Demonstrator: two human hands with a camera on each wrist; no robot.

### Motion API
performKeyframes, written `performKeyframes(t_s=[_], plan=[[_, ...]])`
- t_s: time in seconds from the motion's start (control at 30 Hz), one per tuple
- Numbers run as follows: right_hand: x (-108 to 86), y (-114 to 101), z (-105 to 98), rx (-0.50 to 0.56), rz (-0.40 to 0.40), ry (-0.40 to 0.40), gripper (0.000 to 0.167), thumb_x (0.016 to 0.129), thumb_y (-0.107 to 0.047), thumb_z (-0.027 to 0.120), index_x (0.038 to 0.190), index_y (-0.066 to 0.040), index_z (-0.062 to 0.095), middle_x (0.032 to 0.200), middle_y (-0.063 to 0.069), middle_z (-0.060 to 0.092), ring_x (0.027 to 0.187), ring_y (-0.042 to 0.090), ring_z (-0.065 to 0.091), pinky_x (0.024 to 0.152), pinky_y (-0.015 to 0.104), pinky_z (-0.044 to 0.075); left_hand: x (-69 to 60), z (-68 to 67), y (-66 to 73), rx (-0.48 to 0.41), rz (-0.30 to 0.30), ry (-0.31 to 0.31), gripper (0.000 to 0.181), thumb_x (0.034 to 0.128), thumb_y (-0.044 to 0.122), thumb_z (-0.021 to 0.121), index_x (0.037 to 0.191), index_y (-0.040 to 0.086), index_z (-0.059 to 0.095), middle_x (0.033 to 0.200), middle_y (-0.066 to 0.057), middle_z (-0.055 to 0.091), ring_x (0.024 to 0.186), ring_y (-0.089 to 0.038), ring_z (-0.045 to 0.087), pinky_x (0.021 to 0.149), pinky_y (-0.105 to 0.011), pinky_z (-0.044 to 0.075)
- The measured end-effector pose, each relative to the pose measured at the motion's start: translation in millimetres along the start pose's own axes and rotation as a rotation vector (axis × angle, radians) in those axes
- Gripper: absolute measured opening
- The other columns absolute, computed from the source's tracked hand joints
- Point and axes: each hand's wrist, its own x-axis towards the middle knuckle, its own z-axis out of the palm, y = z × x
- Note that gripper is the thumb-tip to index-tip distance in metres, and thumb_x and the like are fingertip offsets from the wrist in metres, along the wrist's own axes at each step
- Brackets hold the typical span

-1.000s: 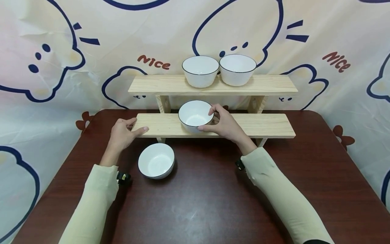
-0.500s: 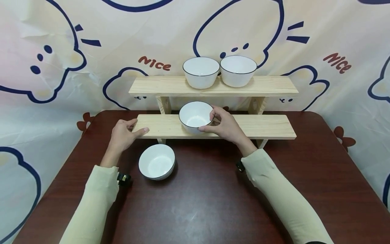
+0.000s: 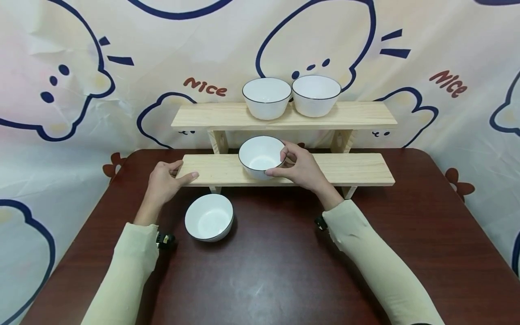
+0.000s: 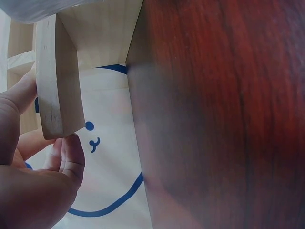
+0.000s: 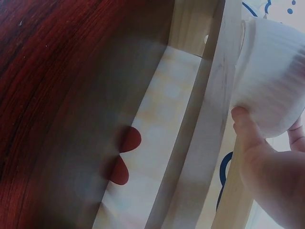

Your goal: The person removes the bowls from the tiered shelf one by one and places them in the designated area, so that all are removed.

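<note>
Right hand [image 3: 299,166] pinches a dark-rimmed bowl [image 3: 260,155], unmoved and seemingly settled on the lower shelf [image 3: 349,169] gripped by the left hand [image 3: 165,181].

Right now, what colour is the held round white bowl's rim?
Its thin rim is dark, nearly black; the head view shows it best.

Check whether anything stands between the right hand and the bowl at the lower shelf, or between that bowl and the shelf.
Nothing visible does: the right hand grips the bowl by its right side, and no object shows between bowl and lower shelf. Another bowl sits on the table.
</note>
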Motion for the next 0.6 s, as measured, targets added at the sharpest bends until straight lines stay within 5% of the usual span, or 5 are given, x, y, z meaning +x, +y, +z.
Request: performKeyframes(t_s=[0.6], plan=[[-15.1, -8, -4, -0.059, 0.010, 0.053, 0.045, 0.075, -0.015, 0.093, 0.088, -0.003, 0.051, 0.158, 0.014, 0.040, 0.139, 0.032, 0.046, 0.105, 0.039, 0.044, -0.5, 0.7, -0.4, 0.001, 0.017, 0.007, 0.074, 0.0913, 0.031, 0.079, 0.144, -0.010, 0.047, 0.138, -0.033, 0.054, 0.111, -0.038, 0.060, 0.087, -0.048, 0.048]])
